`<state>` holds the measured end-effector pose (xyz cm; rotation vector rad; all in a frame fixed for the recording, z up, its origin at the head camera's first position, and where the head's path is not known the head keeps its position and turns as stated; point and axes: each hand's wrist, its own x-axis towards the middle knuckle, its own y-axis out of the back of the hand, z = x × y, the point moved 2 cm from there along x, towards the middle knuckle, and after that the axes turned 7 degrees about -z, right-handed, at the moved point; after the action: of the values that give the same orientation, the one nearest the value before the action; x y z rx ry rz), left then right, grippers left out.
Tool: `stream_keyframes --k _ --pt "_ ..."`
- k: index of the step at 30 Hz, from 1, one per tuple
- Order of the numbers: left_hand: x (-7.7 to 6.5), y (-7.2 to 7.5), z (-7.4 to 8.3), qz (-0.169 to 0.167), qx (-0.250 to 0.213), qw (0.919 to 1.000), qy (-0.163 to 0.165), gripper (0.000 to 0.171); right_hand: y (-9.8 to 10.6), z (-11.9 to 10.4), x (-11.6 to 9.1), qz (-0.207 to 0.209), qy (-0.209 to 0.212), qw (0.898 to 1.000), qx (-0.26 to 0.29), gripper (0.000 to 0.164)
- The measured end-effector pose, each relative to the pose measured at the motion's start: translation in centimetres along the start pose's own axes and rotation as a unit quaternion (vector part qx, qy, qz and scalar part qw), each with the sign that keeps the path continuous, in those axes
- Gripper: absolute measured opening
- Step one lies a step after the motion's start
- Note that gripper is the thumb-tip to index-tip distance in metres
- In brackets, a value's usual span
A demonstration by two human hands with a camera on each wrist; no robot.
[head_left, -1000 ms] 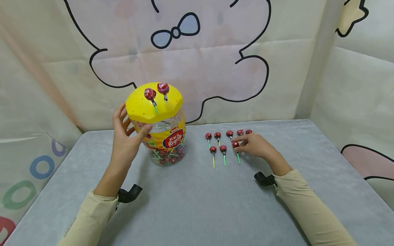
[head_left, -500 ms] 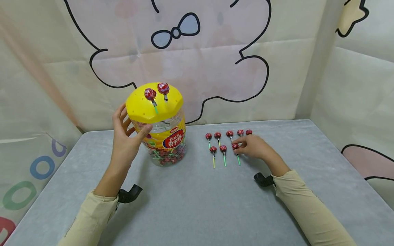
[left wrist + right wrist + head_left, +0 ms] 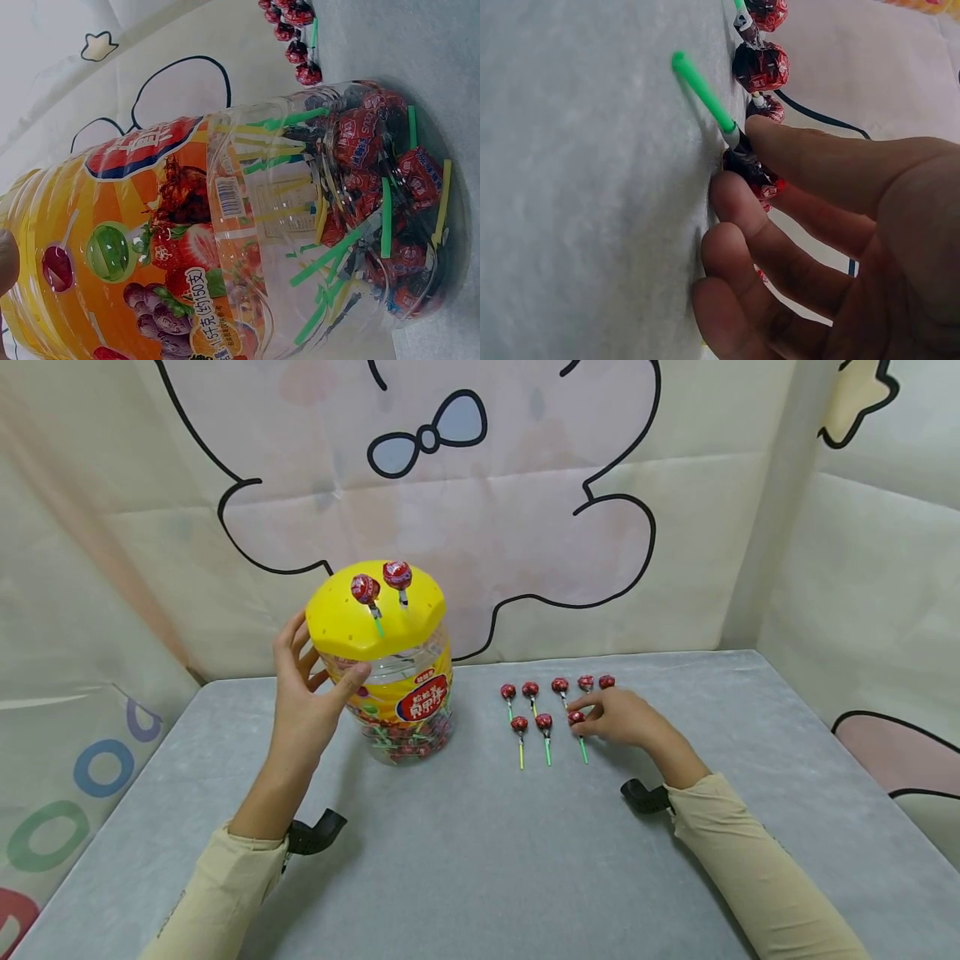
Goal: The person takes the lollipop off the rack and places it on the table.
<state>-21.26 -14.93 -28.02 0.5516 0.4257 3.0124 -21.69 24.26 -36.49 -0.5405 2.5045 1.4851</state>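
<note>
My left hand (image 3: 307, 714) grips the left side of a clear plastic candy jar (image 3: 422, 697), thumb in front and fingers behind. Its yellow lid (image 3: 337, 622) is on, with two red-wrapped lollipops (image 3: 365, 589) on top. Through the jar wall in the left wrist view, more lollipops (image 3: 356, 139) show at the bottom. To the right, my right hand (image 3: 622, 718) pinches a red lollipop with a green stick (image 3: 705, 94) between thumb and fingers, close to the tabletop. Its head is partly hidden by the fingers. This lollipop lies at the right end of the nearer row.
Two more lollipops (image 3: 543, 722) make up the nearer row, sticks toward me. Behind them runs a farther row of several lollipops (image 3: 530, 690), partly hidden by the right hand. A grey cloth covers the table (image 3: 480, 860). A printed curtain (image 3: 712, 527) hangs behind it.
The lollipop in my right hand has shifted slightly down toward me, then a touch right, with the hand. My left hand and the jar have stayed put.
</note>
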Motion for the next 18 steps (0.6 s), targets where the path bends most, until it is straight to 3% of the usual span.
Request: stream_keyframes --k 11,18 --pt "0.1 0.02 0.1 -0.004 0.0 1.0 -0.001 0.087 0.19 0.26 0.08 0.011 -0.009 1.0 -0.005 0.033" --pt "0.01 0.09 -0.02 -0.008 -0.004 1.0 0.002 0.088 0.32 0.22 0.12 -0.004 -0.022 1.0 -0.007 0.037"
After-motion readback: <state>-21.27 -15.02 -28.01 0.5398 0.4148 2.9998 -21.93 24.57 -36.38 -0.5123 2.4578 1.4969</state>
